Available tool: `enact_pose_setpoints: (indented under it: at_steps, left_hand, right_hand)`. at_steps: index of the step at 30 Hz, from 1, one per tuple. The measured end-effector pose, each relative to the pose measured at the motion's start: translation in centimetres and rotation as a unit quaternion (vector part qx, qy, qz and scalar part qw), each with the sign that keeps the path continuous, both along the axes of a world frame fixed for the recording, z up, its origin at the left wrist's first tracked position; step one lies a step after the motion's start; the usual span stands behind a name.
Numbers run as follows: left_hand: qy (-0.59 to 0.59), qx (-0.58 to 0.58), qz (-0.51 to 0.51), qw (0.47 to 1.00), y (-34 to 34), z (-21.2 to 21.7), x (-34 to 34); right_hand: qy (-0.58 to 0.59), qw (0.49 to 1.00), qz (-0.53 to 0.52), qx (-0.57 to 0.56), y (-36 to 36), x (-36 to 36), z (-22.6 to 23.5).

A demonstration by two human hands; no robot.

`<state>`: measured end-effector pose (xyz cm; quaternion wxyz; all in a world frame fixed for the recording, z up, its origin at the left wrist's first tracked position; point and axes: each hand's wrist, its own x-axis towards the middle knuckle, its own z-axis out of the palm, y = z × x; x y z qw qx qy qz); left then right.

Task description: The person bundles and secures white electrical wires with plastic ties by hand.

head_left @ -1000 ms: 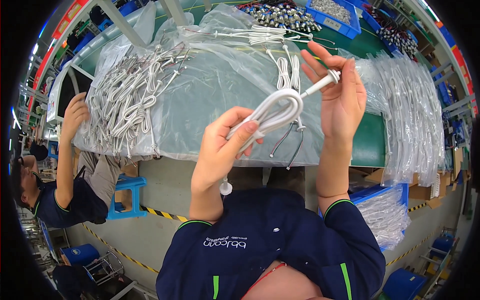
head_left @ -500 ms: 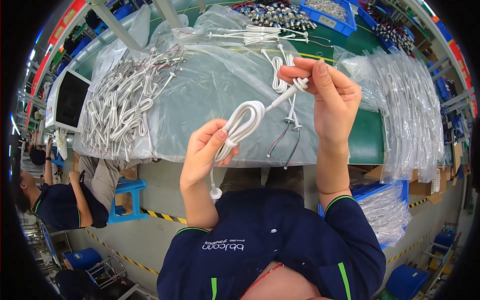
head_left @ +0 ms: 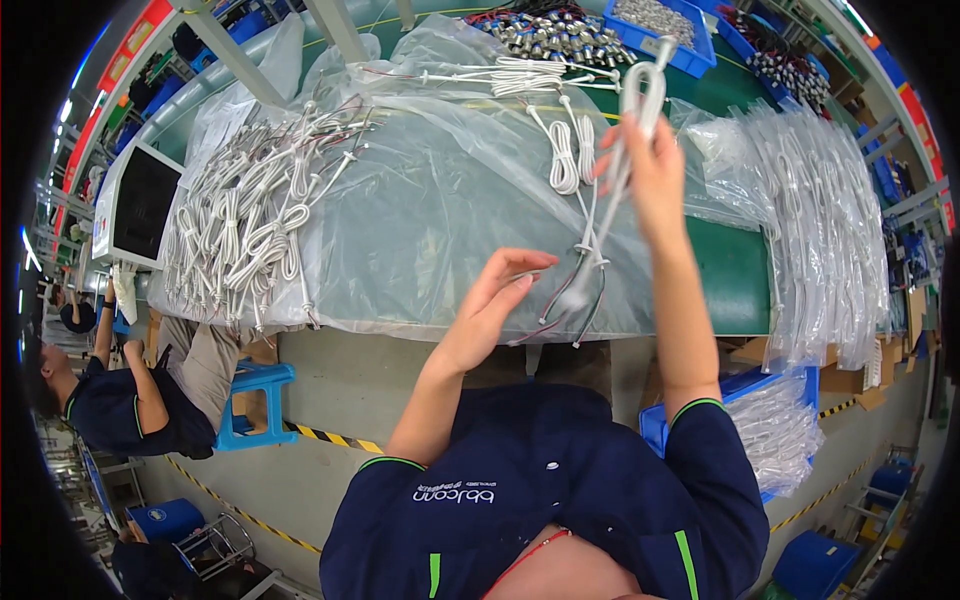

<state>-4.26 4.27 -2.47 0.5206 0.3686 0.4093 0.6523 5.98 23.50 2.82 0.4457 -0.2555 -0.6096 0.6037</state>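
Note:
My right hand [head_left: 655, 175] is raised over the right part of the table, closed around a coiled white cable [head_left: 643, 92]. The cable's loop sticks up beyond the fingers, and its tail hangs below, blurred. My left hand [head_left: 492, 308] is near the table's front edge, holding nothing, with fingers apart and slightly bent. Between the hands lie more bundled white cables [head_left: 562, 158] with thin dark wire ends pointing toward me. Farther back, another bundle of white cables [head_left: 527, 76] lies crosswise on the clear plastic sheet [head_left: 410, 215].
A large pile of white cables [head_left: 235, 230] covers the table's left, beside a white-framed screen [head_left: 140, 205]. Bagged cables [head_left: 815, 230] lie at right; a blue bin [head_left: 655, 425] stands below. Metal connectors [head_left: 560, 40] sit at the back. A seated co-worker [head_left: 140, 405] is at left.
My left hand has let go of the coiled cable and moved right. My right hand now grips the coil and has carried it away from me, toward the back of the table.

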Motion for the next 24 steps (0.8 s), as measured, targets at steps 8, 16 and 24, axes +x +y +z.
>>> enact_pose_setpoints:
  at_steps: [8,16,24]
  left_hand:
    - [0.312,-0.062,0.315,0.894,-0.2,-4.2,-12.0]
    - [0.725,-0.223,0.411,0.506,1.5,-7.7,-26.9]
    - [0.747,-0.288,0.367,0.473,7.3,-8.7,-29.6]
  right_hand:
    - [-0.535,0.82,-0.101,0.178,15.4,-2.2,-15.6]
    - [-0.346,0.923,-0.086,0.149,13.8,-2.8,-15.6]
    - [-0.337,0.927,-0.031,0.163,11.6,0.1,-13.3]
